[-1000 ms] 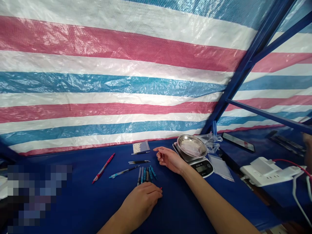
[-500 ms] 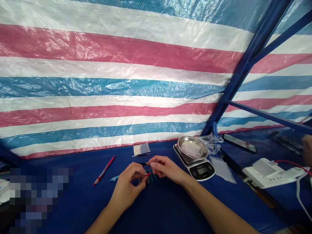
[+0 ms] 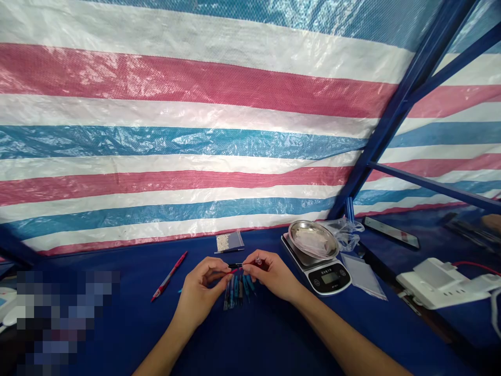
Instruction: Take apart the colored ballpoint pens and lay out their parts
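Observation:
My left hand (image 3: pixel 203 284) pinches one end of a slim red pen part (image 3: pixel 236 270) between thumb and forefinger. The fingers of my right hand (image 3: pixel 272 271) are closed at the other end of it, and a small clear piece (image 3: pixel 259 260) shows among them. Just beneath both hands, several blue and dark pens (image 3: pixel 239 292) lie side by side on the blue tabletop. A black pen (image 3: pixel 235 266) runs behind the red part. Apart from these, to the left, rests a red pen (image 3: pixel 169 277).
Behind my hands lies a small bag of pale pellets (image 3: pixel 224 242). A digital scale (image 3: pixel 331 278) bearing a metal dish (image 3: pixel 301 227) stands to the right, by clear plastic bags (image 3: pixel 364 277). Farther right are a phone (image 3: pixel 391 232) and a white power strip (image 3: pixel 438 290).
My right hand has come in to meet my left, and the red part now spans between them. More of the blue pens shows below. The view has shifted slightly.

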A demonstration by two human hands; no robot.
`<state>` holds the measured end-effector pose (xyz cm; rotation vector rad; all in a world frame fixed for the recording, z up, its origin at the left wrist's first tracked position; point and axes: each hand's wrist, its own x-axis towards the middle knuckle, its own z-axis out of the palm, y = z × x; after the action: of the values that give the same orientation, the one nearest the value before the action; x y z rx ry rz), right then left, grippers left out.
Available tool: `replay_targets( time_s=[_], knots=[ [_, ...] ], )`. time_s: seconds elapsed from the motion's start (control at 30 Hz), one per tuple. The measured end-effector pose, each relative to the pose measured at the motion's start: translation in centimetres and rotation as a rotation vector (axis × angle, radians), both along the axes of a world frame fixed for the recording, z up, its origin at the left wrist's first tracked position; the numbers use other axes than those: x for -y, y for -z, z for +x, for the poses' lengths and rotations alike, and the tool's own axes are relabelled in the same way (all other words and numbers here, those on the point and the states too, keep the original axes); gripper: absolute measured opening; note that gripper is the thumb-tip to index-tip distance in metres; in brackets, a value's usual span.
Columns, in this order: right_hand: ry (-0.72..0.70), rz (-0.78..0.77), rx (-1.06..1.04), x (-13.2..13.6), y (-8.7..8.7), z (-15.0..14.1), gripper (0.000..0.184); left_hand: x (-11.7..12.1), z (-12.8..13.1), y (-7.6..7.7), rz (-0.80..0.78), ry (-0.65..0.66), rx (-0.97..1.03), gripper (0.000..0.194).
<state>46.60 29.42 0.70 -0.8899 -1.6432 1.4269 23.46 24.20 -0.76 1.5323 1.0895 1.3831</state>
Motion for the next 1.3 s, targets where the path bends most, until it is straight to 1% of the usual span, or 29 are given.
replay_targets(
  time_s=[0.17, 0.33, 0.53, 0.67, 0.77, 0.87, 1.03, 1.13, 1.3],
  knots=[
    [0.001, -0.015, -0.013, -0.1, 0.0, 0.1, 0.027, -0.1, 0.1, 0.1, -0.031, 0.013, 0.074, 0.021],
    [-0.057, -0.016, -0.007, 0.1, 0.0, 0.0, 0.028, 0.1, 0.4, -0.1, -0.039, 0.051, 0.053, 0.017],
    [-0.056, 0.017, 0.054, 0.2, -0.2, 0.1, 0.022, 0.2, 0.3, 0.3, -0.061, 0.034, 0.029, 0.017],
    [-0.03, 0.105, 0.137, 0.4, -0.5, 0.2, 0.018, 0.1, 0.3, 0.5, -0.1, 0.045, 0.015, 0.019],
    [-0.036, 0.136, 0.154, 0.4, -0.7, 0.3, 0.016, 0.2, 0.3, 0.5, -0.12, 0.051, 0.027, 0.02],
    [-0.046, 0.169, 0.157, 0.5, -0.9, 0.5, 0.014, 0.2, 0.3, 0.4, -0.169, 0.07, 0.081, 0.023],
    [-0.075, 0.267, 0.185, 0.7, -1.2, 0.6, 0.012, 0.0, 0.2, 0.6, -0.275, 0.096, 0.167, 0.029],
    [-0.09, 0.283, 0.192, 0.9, -1.0, 0.4, 0.013, 0.0, 0.1, 0.8, -0.308, 0.119, 0.174, 0.03],
    [-0.083, 0.268, 0.184, 1.0, -0.2, -0.2, 0.013, 0.0, 0.1, 0.8, -0.349, 0.097, 0.193, 0.032]
  ],
)
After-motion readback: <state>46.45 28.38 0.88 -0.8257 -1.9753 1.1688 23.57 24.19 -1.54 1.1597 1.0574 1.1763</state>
